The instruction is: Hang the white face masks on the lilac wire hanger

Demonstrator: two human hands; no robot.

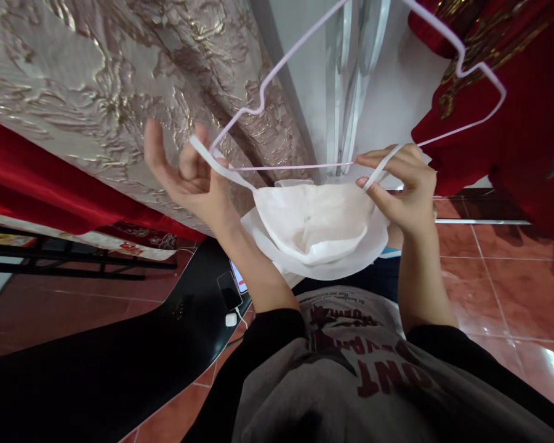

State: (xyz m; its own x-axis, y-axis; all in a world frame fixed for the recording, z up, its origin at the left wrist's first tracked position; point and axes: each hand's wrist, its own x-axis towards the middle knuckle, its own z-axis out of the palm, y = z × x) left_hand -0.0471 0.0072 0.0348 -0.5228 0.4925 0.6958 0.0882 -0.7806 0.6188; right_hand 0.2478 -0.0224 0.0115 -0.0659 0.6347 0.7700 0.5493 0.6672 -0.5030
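A white garment [314,218] with thin straps hangs low in front of me, its lower part flaring into a paler, rounded layer. Above it is a lilac wire hanger [286,167], its lower bar running between my hands. My left hand [191,181] has its thumb and a curled finger at the left strap [235,177], beside the hanger's left corner; its other fingers stick up. With thumb and fingers pinched together, my right hand [404,184] grips the right strap [384,165] and touches the hanger bar. The hanger's hook is out of view.
Pale, gold-patterned curtain cloth [120,92] hangs at left; red and gold cloth [521,123] hangs at right. Below left is a glossy black bench [166,357] holding a phone [229,290] and a white charger [231,319]. Black rails [74,266] stand at far left.
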